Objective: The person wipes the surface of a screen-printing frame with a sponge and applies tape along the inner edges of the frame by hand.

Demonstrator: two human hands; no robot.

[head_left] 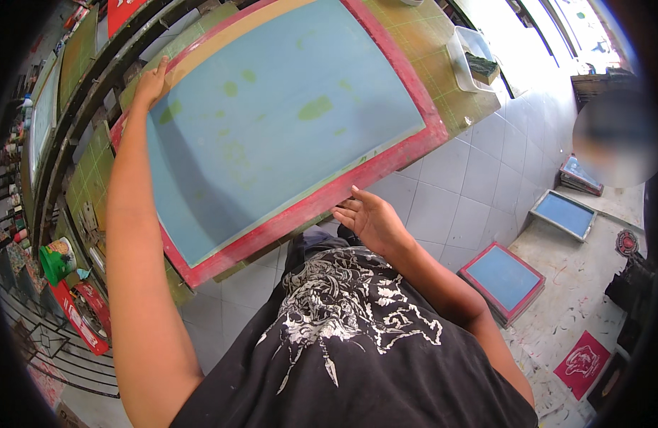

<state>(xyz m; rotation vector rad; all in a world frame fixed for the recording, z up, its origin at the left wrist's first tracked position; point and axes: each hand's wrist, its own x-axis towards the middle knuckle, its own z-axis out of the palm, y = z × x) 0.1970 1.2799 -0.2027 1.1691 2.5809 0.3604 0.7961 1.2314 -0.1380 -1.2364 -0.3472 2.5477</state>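
a black printed t-shirt (350, 321) was seen nearest, with the legs mostly hidden beyond its hem. the right hand (375, 221) was held at the near side of a large silk-screen frame (272, 128), empty and apart from the left, its fingers loosely spread; whether the red rim was touched by the thumb could not be told. the frame was set askew over a green gridded board (432, 53), by which its weight was presumably borne; whether it was laid flat or slightly lifted was hard to make out. its blue mesh was blotched with green and darkened by a shadow. the left hand (151, 87) was placed at the far left of the rim, probably so that the frame could be steadied across its width; its grip could not be judged, and part of the left rim was covered by the forearm.

to the right, a smaller red-rimmed screen (506, 282) and a pale-rimmed screen (563, 214) were laid flat, perhaps to be kept clear of the board. farther off, a translucent tub (457, 63) was stood on the board, its contents partly hidden. the frame's far edge was cut off.
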